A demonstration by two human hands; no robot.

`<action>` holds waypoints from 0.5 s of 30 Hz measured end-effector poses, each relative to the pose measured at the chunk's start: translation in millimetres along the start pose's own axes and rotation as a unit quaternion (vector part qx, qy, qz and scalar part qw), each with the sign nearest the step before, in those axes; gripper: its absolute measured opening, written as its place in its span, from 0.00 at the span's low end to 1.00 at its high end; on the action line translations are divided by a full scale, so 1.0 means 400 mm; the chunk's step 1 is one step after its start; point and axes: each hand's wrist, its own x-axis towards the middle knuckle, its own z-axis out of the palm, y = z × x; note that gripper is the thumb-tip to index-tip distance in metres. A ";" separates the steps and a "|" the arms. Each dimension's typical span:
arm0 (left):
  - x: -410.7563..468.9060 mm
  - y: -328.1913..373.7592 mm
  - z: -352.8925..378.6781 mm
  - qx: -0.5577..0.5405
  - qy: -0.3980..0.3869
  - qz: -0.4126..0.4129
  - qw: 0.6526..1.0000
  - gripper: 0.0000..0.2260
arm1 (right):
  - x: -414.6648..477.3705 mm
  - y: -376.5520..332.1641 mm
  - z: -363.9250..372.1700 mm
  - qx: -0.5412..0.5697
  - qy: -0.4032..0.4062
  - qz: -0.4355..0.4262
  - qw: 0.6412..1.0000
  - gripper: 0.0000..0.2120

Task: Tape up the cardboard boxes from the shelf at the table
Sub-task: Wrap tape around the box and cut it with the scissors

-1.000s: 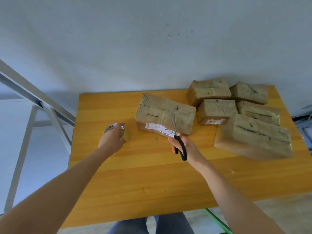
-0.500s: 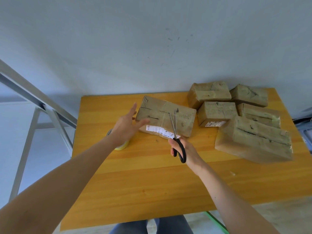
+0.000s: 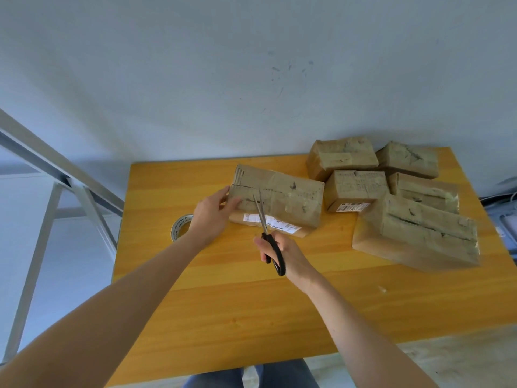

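Observation:
A long cardboard box [image 3: 291, 197] with a white label on its near side lies in the middle of the orange table [image 3: 223, 303]. My left hand [image 3: 212, 217] touches the box's left end, fingers mostly straight against it. My right hand [image 3: 282, 253] grips black-handled scissors [image 3: 268, 233], blades closed and pointing up over the box's near side. A roll of tape [image 3: 180, 228] lies flat on the table just left of my left hand, partly hidden by it.
Several taped cardboard boxes [image 3: 414, 228] crowd the table's back right. A grey wall stands behind the table. A metal shelf frame [image 3: 70, 186] slants at the left. My knees [image 3: 251, 376] show below the table's front edge.
My left hand has left the tape roll and moved right onto the left end of the long box. My right hand with the scissors has stayed almost still.

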 end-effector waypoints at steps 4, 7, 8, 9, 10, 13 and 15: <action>0.008 -0.012 -0.031 -0.038 0.046 -0.019 0.998 0.19 | -0.036 0.053 -0.039 -0.123 -0.026 0.064 0.990 0.28; 0.006 0.016 -0.037 0.046 0.104 0.028 0.993 0.18 | -0.046 0.072 -0.048 -0.198 -0.016 0.053 0.979 0.26; 0.001 0.031 -0.037 0.051 0.114 0.048 0.991 0.18 | -0.043 0.070 -0.048 -0.232 -0.006 0.037 0.972 0.26; 0.001 0.043 -0.033 0.051 0.120 0.072 0.989 0.18 | -0.038 0.069 -0.050 -0.276 0.003 0.020 0.961 0.25; 0.003 0.053 -0.028 0.051 0.113 0.092 0.988 0.18 | -0.035 0.068 -0.051 -0.322 0.011 0.004 0.947 0.25; 0.012 0.073 -0.016 0.053 0.040 0.120 0.991 0.19 | -0.036 0.078 -0.056 -0.430 0.018 -0.054 0.901 0.25; 0.019 0.075 -0.011 0.093 -0.004 0.147 0.985 0.19 | -0.036 0.095 -0.058 -0.488 0.016 -0.074 0.870 0.25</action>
